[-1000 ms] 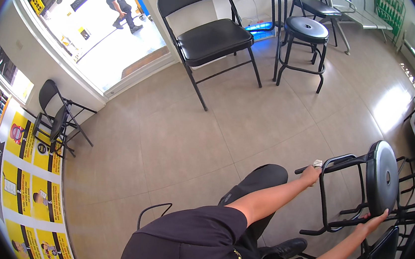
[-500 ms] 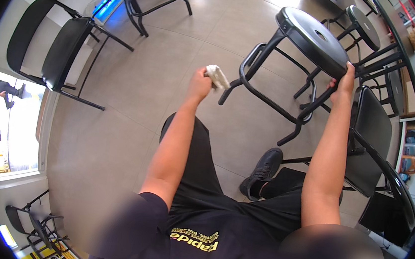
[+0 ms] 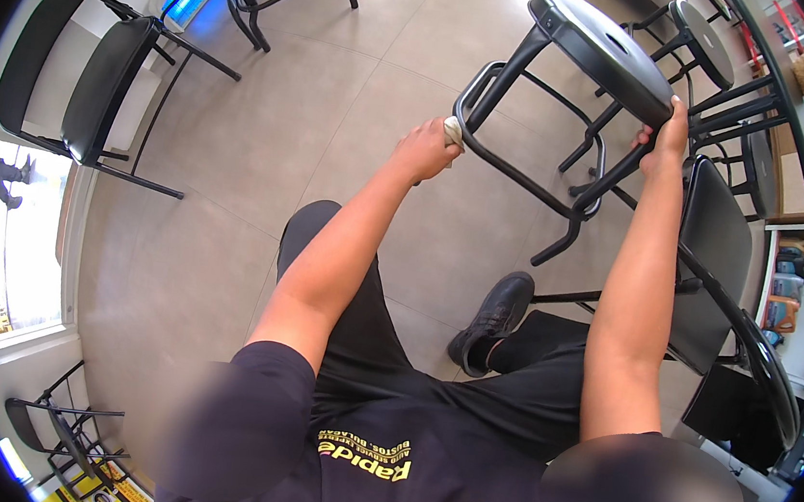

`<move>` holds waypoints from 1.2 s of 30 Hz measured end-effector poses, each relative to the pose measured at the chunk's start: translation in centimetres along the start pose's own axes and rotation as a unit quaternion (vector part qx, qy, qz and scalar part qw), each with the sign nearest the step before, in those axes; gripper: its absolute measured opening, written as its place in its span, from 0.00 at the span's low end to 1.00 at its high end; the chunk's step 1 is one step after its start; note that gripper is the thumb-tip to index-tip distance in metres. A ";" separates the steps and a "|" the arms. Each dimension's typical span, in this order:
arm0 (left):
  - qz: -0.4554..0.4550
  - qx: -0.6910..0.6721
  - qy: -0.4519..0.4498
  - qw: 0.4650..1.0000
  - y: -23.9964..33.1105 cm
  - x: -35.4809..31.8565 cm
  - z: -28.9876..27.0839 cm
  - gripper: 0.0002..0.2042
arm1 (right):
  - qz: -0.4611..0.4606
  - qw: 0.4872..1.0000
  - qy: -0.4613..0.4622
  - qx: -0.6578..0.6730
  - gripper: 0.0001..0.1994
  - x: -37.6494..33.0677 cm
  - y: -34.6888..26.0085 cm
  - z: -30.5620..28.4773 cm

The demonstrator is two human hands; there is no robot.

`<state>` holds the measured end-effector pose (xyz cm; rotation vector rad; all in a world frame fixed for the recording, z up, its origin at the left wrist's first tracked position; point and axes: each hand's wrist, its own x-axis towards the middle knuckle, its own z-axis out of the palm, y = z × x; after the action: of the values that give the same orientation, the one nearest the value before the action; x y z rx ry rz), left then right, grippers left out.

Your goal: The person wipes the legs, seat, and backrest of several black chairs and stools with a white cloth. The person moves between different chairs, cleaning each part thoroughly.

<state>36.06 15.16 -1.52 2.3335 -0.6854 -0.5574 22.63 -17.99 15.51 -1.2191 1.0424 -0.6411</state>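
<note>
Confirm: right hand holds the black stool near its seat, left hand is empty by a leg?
No: the left hand isn't empty; it holds a pale cloth by a leg, per the head view. The right hand does hold the black stool near its seat.

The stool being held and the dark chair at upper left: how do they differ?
The chair has a backrest; the stool has none. The stool's seat is round; the chair's is squarer. The right hand grips the stool; no hand touches the chair. Both have dark seats and tubular legs.
</note>
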 end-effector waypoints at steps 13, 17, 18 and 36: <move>-0.161 -0.077 -0.175 0.968 -12.6 0.6 4.4 0.29 | -0.008 1.000 0.010 -0.013 0.23 0.6 0.1 -0.6; -0.191 -0.219 0.053 0.955 -11.9 0.4 2.2 0.35 | -0.003 1.000 0.009 -0.009 0.23 0.7 0.2 -0.5; -0.180 -0.291 0.096 0.935 -9.5 0.2 1.6 0.36 | -0.008 1.000 0.013 -0.011 0.23 0.7 0.1 -1.2; 0.017 -0.166 0.086 0.982 -0.2 0.2 6.0 0.19 | -0.275 0.871 0.359 -0.191 0.25 2.3 2.9 -0.8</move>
<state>33.06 12.45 -5.95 2.0245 -0.5073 -0.4132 22.46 -19.53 12.05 -1.7043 1.4893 -1.4631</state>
